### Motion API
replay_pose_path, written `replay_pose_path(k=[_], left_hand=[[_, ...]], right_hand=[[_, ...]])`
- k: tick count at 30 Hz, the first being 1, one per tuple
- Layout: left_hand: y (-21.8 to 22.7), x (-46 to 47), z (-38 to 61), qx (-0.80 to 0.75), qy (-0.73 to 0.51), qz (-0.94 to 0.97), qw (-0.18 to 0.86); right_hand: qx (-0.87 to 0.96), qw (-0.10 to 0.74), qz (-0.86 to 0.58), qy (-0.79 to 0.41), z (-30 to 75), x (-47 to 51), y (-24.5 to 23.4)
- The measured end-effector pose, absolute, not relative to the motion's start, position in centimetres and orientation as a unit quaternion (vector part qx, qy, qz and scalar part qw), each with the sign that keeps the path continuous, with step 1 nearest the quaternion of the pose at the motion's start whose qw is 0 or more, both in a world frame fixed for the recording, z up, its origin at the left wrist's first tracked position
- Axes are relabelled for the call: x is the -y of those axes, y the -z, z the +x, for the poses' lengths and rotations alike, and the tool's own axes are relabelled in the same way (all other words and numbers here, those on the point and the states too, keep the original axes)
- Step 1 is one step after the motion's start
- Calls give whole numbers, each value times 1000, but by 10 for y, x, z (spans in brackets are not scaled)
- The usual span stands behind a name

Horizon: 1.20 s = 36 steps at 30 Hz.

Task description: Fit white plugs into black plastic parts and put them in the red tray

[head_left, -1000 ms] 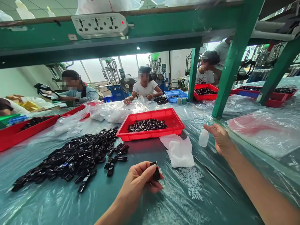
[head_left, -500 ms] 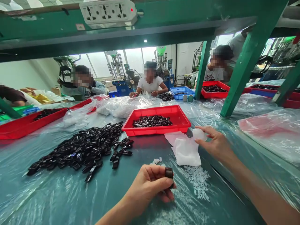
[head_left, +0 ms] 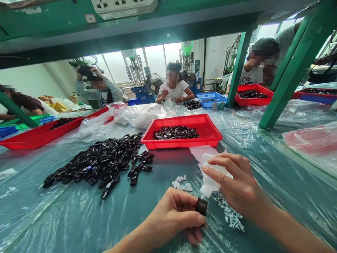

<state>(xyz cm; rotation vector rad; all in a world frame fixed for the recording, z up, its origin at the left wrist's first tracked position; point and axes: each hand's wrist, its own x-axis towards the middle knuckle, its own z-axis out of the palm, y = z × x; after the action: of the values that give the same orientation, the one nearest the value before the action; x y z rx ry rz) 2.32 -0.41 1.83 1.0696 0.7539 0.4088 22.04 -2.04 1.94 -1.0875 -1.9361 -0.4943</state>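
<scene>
Between the thumb and fingers of my left hand (head_left: 179, 216) is a small black plastic part (head_left: 201, 206). My right hand (head_left: 243, 184) is closed around a translucent white squeeze bottle (head_left: 214, 175), tilted with its nozzle down. The nozzle tip is close to the top of the black part; whether they touch I cannot tell. Under and behind the bottle lies a white cloth or tissue (head_left: 201, 151), partly covered. Small white chips (head_left: 181, 183) lie beyond my left hand, and more white bits (head_left: 231, 214) are scattered below my right hand.
A large pile of black parts (head_left: 97, 161) spreads at left. Behind it stands a red tray (head_left: 181, 143) holding similar parts. Plastic sheeting (head_left: 79, 221) covers the table. Green posts (head_left: 289, 73) and an overhead beam frame the far side, where several people sit among more trays.
My right hand has brought the bottle from the cloth, tipping it nozzle-down beside the black part. My left hand still grips the part. The view has shifted slightly.
</scene>
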Motion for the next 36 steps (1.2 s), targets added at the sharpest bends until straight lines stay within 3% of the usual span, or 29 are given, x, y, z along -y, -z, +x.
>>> replay_pose_path(k=[36], left_hand=[[-21, 3, 21, -358, -169, 515, 760]], right_hand=[[786, 406, -408, 228, 223, 24, -17]])
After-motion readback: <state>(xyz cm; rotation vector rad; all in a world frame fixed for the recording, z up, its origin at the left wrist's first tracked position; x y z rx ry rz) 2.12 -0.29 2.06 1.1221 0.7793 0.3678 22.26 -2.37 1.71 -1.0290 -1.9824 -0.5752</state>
